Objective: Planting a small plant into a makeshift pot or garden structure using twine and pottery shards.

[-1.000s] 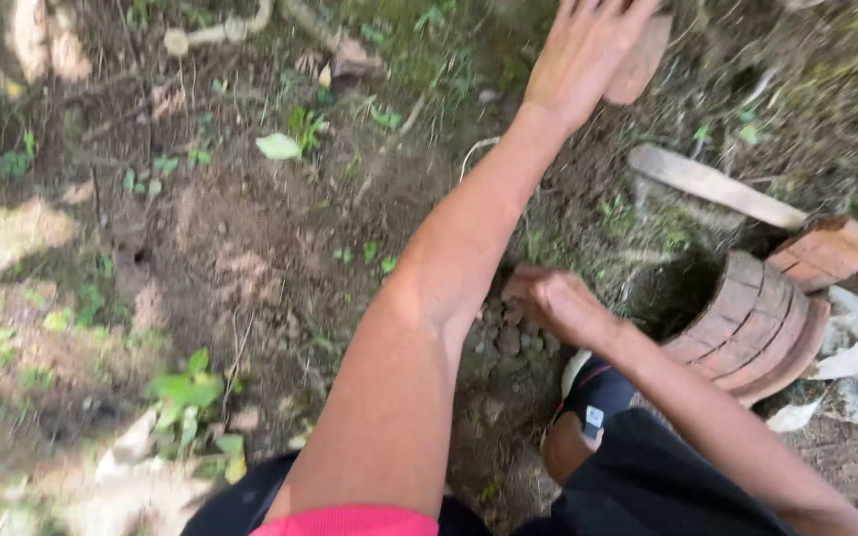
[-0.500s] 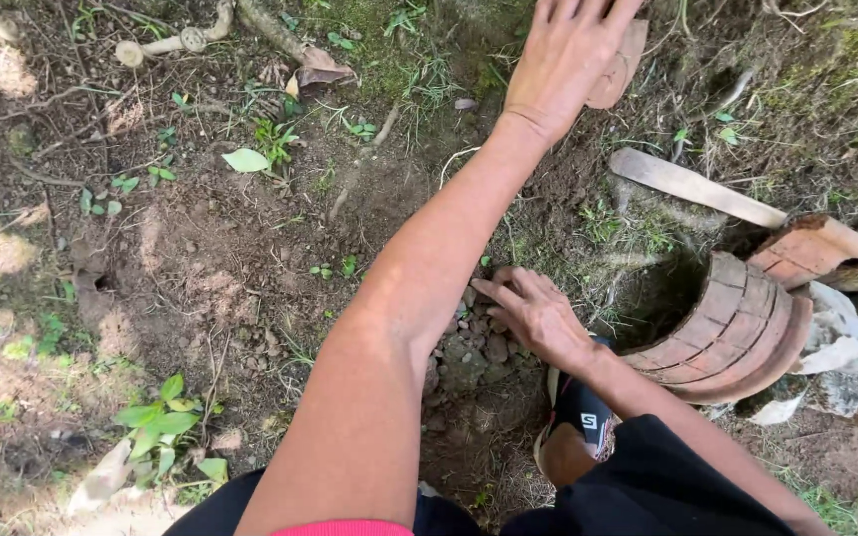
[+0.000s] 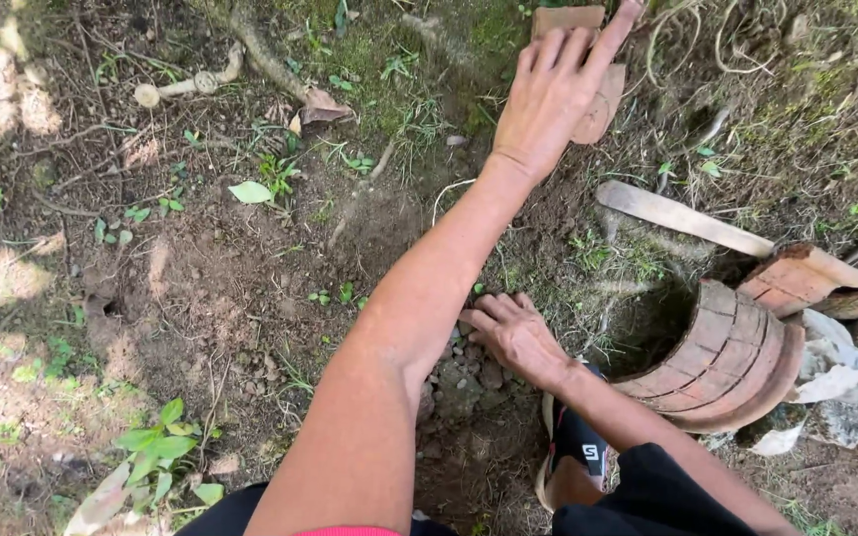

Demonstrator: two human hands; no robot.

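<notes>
- Terracotta-coloured, a flat tile piece [image 3: 588, 94] is being covered by the left hand [image 3: 553, 94] at the top of the view, the fingers lying together and stretched over it; whether it is being gripped cannot be told.
- Loose soil and small stones [image 3: 469, 382] are being pressed by the right hand [image 3: 513, 333], fingers slightly apart and curled downward.
- A curved ribbed clay piece [image 3: 727, 357] is being left lying just right of that hand.
- A pale wooden slat [image 3: 682, 218] is lying above it on the ground.
</notes>
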